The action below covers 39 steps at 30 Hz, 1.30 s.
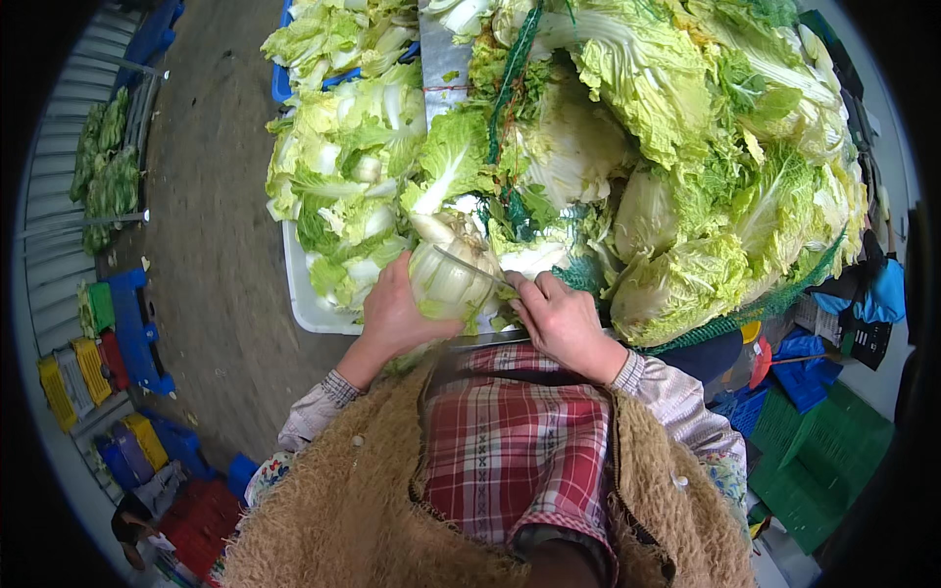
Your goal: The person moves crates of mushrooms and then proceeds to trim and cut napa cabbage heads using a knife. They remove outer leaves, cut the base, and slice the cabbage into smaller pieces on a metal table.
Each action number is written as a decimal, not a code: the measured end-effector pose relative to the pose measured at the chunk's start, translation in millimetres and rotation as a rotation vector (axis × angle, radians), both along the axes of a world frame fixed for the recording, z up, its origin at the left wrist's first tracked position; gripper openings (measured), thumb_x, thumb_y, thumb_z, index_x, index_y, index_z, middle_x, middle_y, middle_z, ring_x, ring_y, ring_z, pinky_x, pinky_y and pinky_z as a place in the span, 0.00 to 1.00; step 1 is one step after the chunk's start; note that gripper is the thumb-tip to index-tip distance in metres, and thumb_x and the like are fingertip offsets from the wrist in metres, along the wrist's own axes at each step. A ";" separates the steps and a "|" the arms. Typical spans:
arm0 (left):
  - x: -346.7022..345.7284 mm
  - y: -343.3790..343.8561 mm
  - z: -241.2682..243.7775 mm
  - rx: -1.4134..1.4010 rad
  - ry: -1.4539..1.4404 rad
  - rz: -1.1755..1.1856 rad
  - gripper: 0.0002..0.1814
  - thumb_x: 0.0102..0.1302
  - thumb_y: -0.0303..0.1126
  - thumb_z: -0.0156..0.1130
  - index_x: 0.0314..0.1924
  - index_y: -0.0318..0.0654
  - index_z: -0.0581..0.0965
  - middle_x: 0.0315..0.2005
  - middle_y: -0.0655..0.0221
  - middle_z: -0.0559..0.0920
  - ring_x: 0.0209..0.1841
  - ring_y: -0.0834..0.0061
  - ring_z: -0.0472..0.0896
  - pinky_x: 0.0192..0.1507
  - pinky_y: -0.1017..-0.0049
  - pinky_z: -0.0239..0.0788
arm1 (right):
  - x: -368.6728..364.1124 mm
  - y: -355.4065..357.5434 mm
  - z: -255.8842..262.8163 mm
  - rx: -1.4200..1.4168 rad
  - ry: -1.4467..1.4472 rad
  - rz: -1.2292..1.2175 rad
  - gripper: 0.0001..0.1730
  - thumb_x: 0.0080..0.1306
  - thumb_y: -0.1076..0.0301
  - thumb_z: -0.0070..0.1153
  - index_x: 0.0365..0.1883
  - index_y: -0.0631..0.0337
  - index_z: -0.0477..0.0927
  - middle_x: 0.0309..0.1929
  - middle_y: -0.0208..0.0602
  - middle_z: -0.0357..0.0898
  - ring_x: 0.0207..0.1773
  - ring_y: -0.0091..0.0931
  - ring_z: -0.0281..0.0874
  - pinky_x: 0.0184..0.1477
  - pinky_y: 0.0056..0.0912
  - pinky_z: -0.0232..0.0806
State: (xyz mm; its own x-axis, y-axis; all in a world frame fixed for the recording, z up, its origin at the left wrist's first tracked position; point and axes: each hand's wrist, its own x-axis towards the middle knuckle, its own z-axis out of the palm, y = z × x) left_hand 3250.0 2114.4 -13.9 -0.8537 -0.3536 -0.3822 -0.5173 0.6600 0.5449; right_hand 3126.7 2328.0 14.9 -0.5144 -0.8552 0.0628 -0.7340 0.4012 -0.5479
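My left hand grips a napa cabbage from its left side, with the cut root end facing away from me. In my right hand is a thin-bladed knife, whose blade lies across the cabbage near its base; the handle is hidden in my fingers. Trimmed outer leaves fill a white plastic tub at the left. A large heap of whole napa cabbages lies at the right, partly in green netting.
A metal strip runs between the leaves and the heap. A blue crate with more leaves stands beyond the tub. Stacked green crates are at the lower right; blue pallets and coloured crates line the left. Another person is at the lower left.
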 end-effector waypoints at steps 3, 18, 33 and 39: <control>-11.0 -4.8 -1.6 -0.029 -0.022 -0.019 0.62 0.31 0.53 0.76 0.63 0.23 0.59 0.54 0.45 0.71 0.57 0.50 0.72 0.58 0.60 0.66 | -2.7 -0.7 -9.7 0.124 0.141 0.029 0.19 0.64 0.65 0.54 0.51 0.63 0.73 0.27 0.38 0.69 0.25 0.32 0.74 0.21 0.33 0.68; -59.0 -52.2 -36.0 0.044 0.065 -0.080 0.54 0.30 0.50 0.75 0.57 0.25 0.65 0.45 0.48 0.75 0.48 0.48 0.76 0.48 0.59 0.70 | -52.0 -61.8 -80.9 0.304 0.189 0.075 0.07 0.57 0.74 0.50 0.33 0.64 0.67 0.19 0.38 0.73 0.16 0.29 0.76 0.14 0.31 0.68; -24.1 -0.3 24.5 0.127 0.665 0.058 0.57 0.33 0.42 0.81 0.62 0.30 0.59 0.49 0.52 0.71 0.55 0.54 0.72 0.53 0.62 0.68 | -77.7 -44.7 49.2 0.178 -0.548 -0.008 0.16 0.64 0.69 0.51 0.47 0.69 0.68 0.21 0.49 0.76 0.24 0.40 0.78 0.30 0.41 0.73; -18.5 31.2 61.5 0.848 0.556 0.487 0.39 0.55 0.35 0.69 0.61 0.28 0.60 0.53 0.56 0.70 0.57 0.67 0.70 0.56 0.67 0.66 | -70.0 -27.5 98.4 0.071 -0.337 0.125 0.16 0.58 0.72 0.52 0.45 0.67 0.75 0.19 0.47 0.76 0.21 0.38 0.78 0.30 0.38 0.72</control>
